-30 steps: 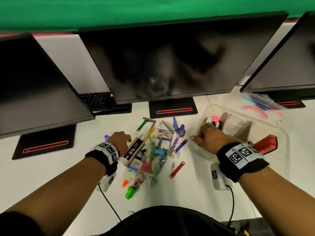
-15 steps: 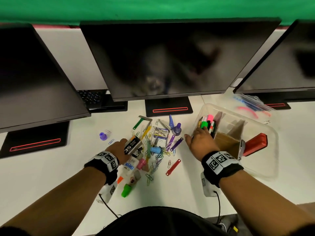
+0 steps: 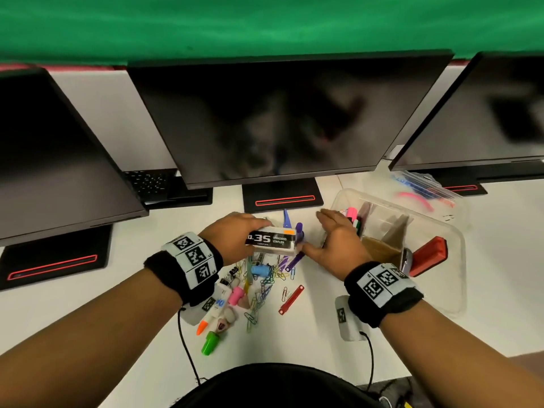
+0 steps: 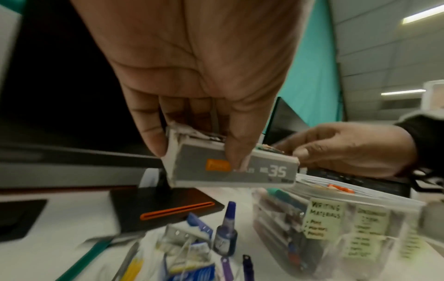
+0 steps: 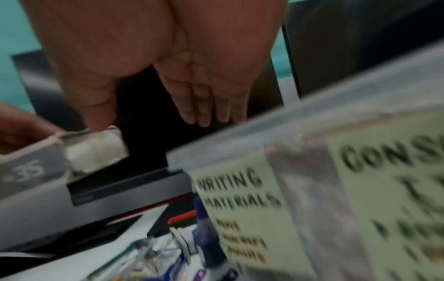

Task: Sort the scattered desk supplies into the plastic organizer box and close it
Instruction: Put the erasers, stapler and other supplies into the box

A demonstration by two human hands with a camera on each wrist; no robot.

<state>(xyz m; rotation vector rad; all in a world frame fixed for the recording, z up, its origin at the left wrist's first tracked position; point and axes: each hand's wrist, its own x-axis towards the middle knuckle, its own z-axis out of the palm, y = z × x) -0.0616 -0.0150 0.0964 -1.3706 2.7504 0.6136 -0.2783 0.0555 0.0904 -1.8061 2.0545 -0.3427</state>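
Note:
My left hand [image 3: 240, 231] [image 4: 199, 85] grips a grey No. 35 staples box [image 3: 272, 241] [image 4: 230, 171] [image 5: 31, 171], lifted above the pile of supplies. My right hand [image 3: 334, 235] [image 4: 348, 148] [image 5: 199, 85] is open with straight fingers, its thumb at the staples box's right end. Just right of it stands the clear organizer box [image 3: 457, 254] [image 4: 336, 218] [image 5: 312, 190], open, holding markers [image 3: 351, 216], cardboard dividers [image 3: 382, 248] and a red stapler [image 3: 429, 254]. On its front are labels, one reading "Writing Materials". Paper clips [image 3: 265, 287], a red fastener [image 3: 291, 298], a purple bottle [image 4: 225, 233] and marker caps lie on the desk.
Three dark monitors stand along the back, the middle one's stand [image 3: 282, 198] just beyond the pile. A clear bag [image 3: 424, 192] with pink and blue items lies behind the organizer box. A keyboard [image 3: 150, 181] sits at back left. The white desk's front edge is near my body.
My left hand has lifted the staples box out of the pile and carried it right. My right hand left the organizer box's near end and moved left to meet it.

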